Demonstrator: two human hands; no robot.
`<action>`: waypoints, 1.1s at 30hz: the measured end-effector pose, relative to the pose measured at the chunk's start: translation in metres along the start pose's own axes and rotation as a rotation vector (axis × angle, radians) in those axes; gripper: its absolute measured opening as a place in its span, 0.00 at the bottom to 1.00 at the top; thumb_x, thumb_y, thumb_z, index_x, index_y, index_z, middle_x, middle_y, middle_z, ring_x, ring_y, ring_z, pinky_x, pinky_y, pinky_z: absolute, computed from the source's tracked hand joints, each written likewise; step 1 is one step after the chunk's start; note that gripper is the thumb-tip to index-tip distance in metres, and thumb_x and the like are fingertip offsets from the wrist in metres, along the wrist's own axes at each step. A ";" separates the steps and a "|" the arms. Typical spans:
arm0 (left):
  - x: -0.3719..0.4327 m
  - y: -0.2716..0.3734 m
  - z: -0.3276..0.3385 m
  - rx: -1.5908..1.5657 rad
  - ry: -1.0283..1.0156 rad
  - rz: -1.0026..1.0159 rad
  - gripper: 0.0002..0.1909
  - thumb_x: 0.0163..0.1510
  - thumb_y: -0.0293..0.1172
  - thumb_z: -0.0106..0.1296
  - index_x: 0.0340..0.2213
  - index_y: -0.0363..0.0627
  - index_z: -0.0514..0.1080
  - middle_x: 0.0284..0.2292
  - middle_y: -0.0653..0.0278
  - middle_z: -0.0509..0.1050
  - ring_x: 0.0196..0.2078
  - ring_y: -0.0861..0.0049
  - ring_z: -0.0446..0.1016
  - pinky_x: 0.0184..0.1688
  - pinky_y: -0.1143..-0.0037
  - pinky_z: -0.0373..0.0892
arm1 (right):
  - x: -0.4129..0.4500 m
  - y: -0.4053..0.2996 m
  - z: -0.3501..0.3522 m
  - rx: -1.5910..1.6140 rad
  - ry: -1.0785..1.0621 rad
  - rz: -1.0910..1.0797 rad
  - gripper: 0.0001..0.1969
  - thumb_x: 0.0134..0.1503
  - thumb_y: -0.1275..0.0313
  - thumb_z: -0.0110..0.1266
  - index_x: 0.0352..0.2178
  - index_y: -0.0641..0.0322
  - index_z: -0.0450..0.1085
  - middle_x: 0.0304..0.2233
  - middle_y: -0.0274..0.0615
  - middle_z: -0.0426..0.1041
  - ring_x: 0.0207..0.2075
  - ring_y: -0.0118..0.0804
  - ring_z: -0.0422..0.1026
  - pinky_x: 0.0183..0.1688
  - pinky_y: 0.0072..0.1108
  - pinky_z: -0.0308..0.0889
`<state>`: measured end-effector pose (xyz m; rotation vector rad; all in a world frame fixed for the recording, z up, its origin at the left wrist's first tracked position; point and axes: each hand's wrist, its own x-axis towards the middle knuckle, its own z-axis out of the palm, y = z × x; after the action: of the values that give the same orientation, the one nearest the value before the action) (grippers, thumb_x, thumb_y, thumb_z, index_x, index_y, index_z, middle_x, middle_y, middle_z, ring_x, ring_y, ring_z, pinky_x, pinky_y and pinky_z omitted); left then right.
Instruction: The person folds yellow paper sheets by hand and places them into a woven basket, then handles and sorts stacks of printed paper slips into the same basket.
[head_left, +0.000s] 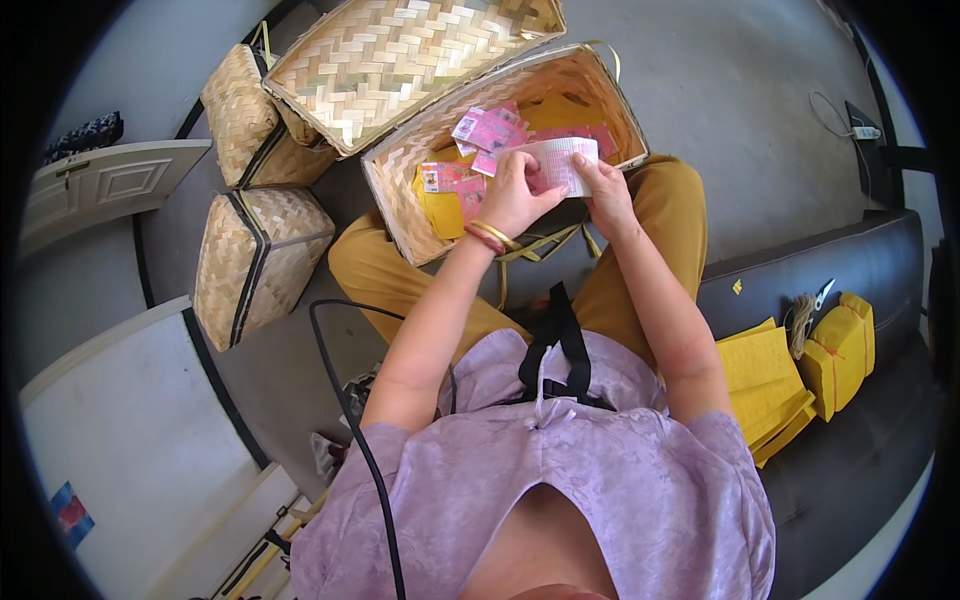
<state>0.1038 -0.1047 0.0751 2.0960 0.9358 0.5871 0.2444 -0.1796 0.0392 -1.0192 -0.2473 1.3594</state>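
Both my hands hold a fanned stack of pale pink and white printed paper notes (564, 166) above an open woven bamboo box (401, 217). My left hand (514, 196) has its fingers on the left part of the stack. On the stack's right end is my right hand (606, 193), its thumb on top. Inside the box, pink printed notes (491, 131) lie loose over yellow paper (442, 211). The box's woven lid (397, 64) stands open behind it. Yellow-green straps (551, 241) hang at the box's near side.
Closed woven boxes (262, 259) stand on the floor at left. A dark leather bench (847, 465) at right holds yellow paper sheets (761, 371), a tied yellow paper bundle (838, 356), twine (801, 324) and scissors (823, 294). A black cable (349, 405) runs past my left arm.
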 end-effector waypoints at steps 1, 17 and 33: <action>-0.001 -0.004 0.000 -0.001 0.005 -0.002 0.19 0.39 0.37 0.60 0.27 0.37 0.64 0.26 0.59 0.70 0.26 0.76 0.70 0.31 0.77 0.68 | -0.001 0.000 0.003 -0.004 -0.004 0.002 0.14 0.52 0.65 0.51 0.35 0.68 0.69 0.31 0.35 0.72 0.31 0.23 0.69 0.36 0.16 0.64; -0.005 -0.054 -0.011 -0.474 -0.164 -0.389 0.07 0.47 0.27 0.51 0.24 0.34 0.70 0.22 0.65 0.73 0.24 0.84 0.71 0.29 0.82 0.67 | 0.002 0.000 0.000 0.050 0.008 0.027 0.15 0.52 0.65 0.51 0.36 0.67 0.68 0.32 0.36 0.72 0.32 0.24 0.71 0.37 0.16 0.65; -0.004 -0.067 -0.034 -0.597 -0.105 -0.526 0.07 0.49 0.29 0.50 0.29 0.36 0.70 0.25 0.67 0.72 0.27 0.85 0.71 0.31 0.83 0.68 | 0.004 0.000 -0.002 0.065 0.053 0.018 0.14 0.54 0.64 0.48 0.36 0.65 0.67 0.32 0.35 0.72 0.33 0.25 0.71 0.38 0.17 0.65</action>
<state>0.0509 -0.0624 0.0430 1.2724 1.0417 0.4058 0.2470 -0.1772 0.0370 -1.0041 -0.1538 1.3466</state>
